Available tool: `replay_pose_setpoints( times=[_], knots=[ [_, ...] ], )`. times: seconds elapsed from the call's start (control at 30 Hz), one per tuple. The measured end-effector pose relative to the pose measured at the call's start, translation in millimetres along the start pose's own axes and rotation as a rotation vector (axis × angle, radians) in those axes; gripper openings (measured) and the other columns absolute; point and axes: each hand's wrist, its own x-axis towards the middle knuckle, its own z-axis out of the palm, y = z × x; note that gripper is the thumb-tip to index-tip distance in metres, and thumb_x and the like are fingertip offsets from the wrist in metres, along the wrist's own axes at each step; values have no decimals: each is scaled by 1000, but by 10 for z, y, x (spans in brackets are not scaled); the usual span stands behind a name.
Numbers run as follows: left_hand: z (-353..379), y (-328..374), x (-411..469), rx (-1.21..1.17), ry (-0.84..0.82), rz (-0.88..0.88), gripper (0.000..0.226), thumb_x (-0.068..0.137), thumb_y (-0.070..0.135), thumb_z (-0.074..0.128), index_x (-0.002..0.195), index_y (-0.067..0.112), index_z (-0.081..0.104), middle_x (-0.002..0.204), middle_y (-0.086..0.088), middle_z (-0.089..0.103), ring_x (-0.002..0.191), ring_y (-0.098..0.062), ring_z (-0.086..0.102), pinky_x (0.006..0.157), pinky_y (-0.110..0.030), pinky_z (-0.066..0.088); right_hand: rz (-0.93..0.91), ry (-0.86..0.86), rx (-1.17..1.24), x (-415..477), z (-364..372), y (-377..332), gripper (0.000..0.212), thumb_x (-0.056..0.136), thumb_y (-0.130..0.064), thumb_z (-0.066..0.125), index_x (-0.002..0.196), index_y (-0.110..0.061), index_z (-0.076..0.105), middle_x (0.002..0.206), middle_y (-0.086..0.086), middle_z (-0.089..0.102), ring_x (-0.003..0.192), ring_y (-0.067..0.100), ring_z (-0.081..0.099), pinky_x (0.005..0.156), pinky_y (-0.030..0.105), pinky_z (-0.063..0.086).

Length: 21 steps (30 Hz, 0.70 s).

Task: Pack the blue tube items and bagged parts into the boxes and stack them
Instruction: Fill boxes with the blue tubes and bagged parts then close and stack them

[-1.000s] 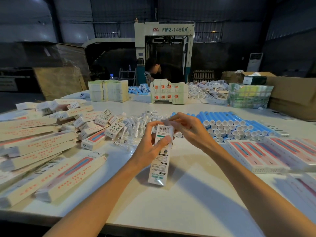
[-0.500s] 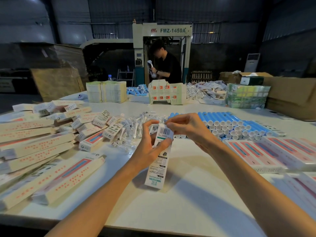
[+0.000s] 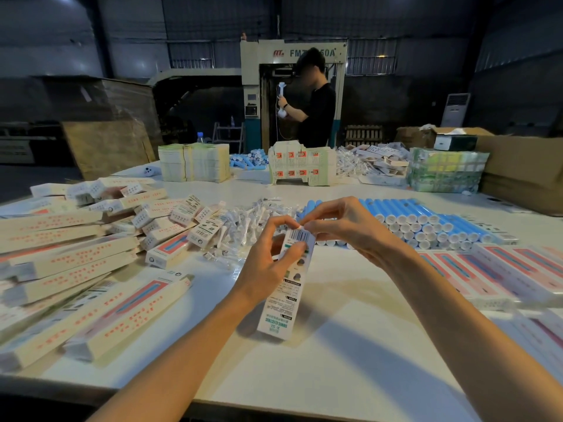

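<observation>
The box (image 3: 286, 287) stands nearly upright toward the middle of the desk's (image 3: 335, 370) near edge, tilted a little. Its lower end is at or just above the surface; I cannot tell which. The left hand (image 3: 268, 260) grips its upper part with the thumb across the printed face, most likely to steady it while the top end is worked. The right hand (image 3: 344, 226) pinches the top flap between thumb and forefinger. That reads as closing the end, so this box is probably already filled, though its contents are hidden.

Supplies seem laid out for easy reach. The blue tubes (image 3: 411, 214) lie side by side toward the right edge, caps facing the person. The bagged parts (image 3: 243, 220) sit in a loose pile just behind the hands. Heaped boxes (image 3: 67, 257) fill the left edge, and a row of boxes (image 3: 502, 269) lies flat near the right edge. The left heap looks tumbled rather than stacked, so stacking likely remains.
</observation>
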Motion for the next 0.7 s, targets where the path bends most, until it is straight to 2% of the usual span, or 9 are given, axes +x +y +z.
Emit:
replay_pose_setpoints(
  times=[0.1, 0.23, 0.27, 0.33, 0.4, 0.6, 0.7],
  knots=[
    [-7, -10, -8, 15, 15, -11, 36, 105, 35, 66, 134, 30, 46, 96, -9, 78, 75, -28, 77, 65, -39, 60, -4, -10, -23, -12, 12, 33, 7, 92, -17, 77, 94, -18, 84, 100, 7, 80, 99, 24, 76, 87, 37, 63],
    [-25, -29, -14, 23, 28, -22, 44, 106, 39, 64, 142, 33, 40, 97, -7, 79, 74, -29, 77, 66, -44, 60, -33, -20, -12, -58, 101, 71, 10, 94, -29, 77, 99, -21, 81, 102, 2, 79, 97, 16, 75, 81, 23, 58],
    [-28, -36, -6, 28, 41, -13, 44, 105, 40, 64, 142, 32, 41, 96, -7, 78, 74, -29, 77, 67, -45, 60, -53, -19, -7, -69, 135, 91, 12, 92, -30, 80, 99, -20, 79, 105, 2, 79, 98, 16, 75, 82, 24, 58],
    [-24, -50, 3, 38, 66, 4, 45, 105, 39, 64, 143, 30, 43, 95, -6, 77, 74, -24, 75, 67, -40, 60, -71, 23, 30, -95, 207, 158, 19, 88, -25, 84, 102, -16, 76, 110, 1, 79, 102, 19, 76, 88, 31, 59],
    [-12, -52, 5, 18, 73, 20, 40, 105, 34, 65, 141, 29, 46, 93, -2, 76, 75, -18, 74, 67, -32, 58, -80, 89, 68, -116, 252, 210, 19, 88, -21, 85, 104, -16, 77, 110, 0, 79, 104, 18, 76, 92, 31, 57],
    [-10, -40, -2, -35, 77, 24, 34, 105, 28, 66, 134, 21, 49, 97, -8, 75, 79, -19, 74, 67, -29, 57, -126, 130, 137, -137, 318, 225, 13, 92, -12, 79, 104, -15, 82, 106, 2, 81, 103, 19, 76, 88, 24, 58],
    [-4, -32, -8, -31, 85, 30, 33, 105, 29, 66, 132, 21, 49, 93, -5, 73, 76, -16, 72, 66, -25, 55, -136, 163, 149, -142, 370, 221, 14, 92, -8, 77, 97, -19, 83, 103, -1, 81, 99, 15, 77, 83, 20, 57]
  ],
)
